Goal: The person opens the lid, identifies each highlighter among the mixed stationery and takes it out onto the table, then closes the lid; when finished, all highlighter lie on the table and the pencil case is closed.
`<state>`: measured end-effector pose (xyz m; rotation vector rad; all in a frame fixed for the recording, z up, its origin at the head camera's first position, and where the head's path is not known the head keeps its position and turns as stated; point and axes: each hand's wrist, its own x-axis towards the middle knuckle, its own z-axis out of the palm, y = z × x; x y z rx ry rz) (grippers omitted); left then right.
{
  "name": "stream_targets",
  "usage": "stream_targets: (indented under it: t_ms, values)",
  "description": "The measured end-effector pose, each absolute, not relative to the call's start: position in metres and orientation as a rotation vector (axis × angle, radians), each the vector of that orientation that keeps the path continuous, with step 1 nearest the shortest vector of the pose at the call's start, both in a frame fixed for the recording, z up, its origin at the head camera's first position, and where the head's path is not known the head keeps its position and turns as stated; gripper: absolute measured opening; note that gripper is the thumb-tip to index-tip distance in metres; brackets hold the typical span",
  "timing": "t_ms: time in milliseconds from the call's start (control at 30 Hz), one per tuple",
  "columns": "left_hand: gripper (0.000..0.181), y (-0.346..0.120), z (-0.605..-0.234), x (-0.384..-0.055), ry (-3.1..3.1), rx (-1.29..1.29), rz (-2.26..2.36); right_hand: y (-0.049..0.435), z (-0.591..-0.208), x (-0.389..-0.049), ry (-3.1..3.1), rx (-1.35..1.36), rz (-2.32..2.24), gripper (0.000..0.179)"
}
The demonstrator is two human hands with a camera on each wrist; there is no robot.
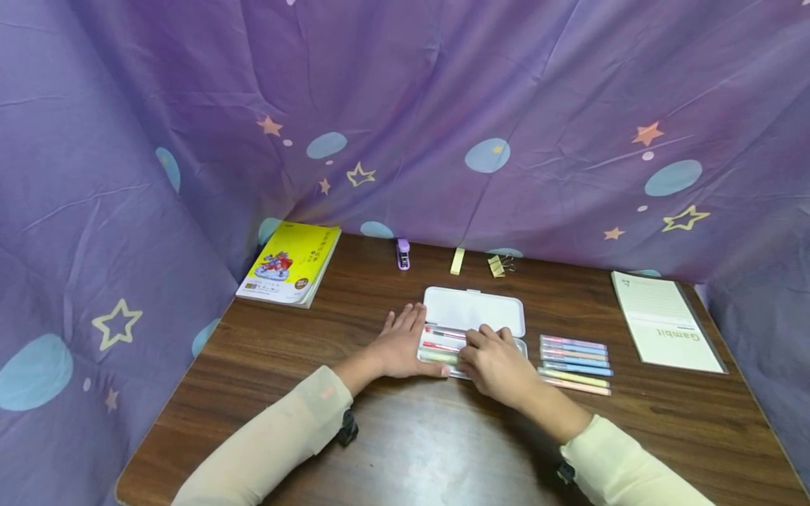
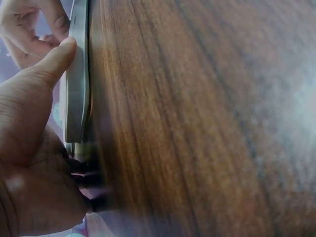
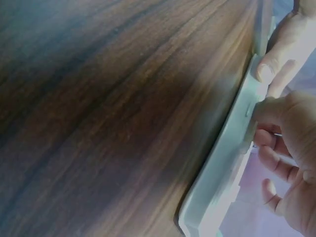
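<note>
A white pencil case (image 1: pixel 474 309) lies with its lid folded back on the table. Inside its tray are pens with red ends (image 1: pixel 436 345) and a pale yellow-green pen (image 1: pixel 436 358). My left hand (image 1: pixel 401 344) rests at the case's left end, fingers straight and spread, thumb along the front rim (image 2: pixel 78 98). Curled over the tray's right half, my right hand (image 1: pixel 500 362) pinches the yellow-green pen (image 3: pixel 249 138) near the front rim. Its fingers hide much of that pen and the tray's middle.
Several pastel markers (image 1: pixel 576 355) lie in a row right of the case. A notepad (image 1: pixel 671 323) lies far right, a yellow book (image 1: pixel 291 263) far left. Along the back are a purple stapler (image 1: pixel 403 254), a pale yellow strip (image 1: pixel 458 261) and binder clips (image 1: pixel 498 266), before a purple curtain (image 1: pixel 405 105).
</note>
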<state>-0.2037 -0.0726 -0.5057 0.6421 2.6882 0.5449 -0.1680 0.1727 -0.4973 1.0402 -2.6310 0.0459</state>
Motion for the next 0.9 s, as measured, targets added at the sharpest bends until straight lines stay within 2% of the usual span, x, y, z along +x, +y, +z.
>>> stream_targets:
  t_ms: [433,900]
  values:
    - [0.137,-0.072,-0.506,-0.203,2.674,0.643,0.56,0.205,-0.486,-0.166,-2.484,1.022,0.094,0.024]
    - [0.135,-0.072,-0.503,-0.2,2.665,0.647,0.575,0.27,-0.489,-0.15,-2.478,0.92,0.101,0.029]
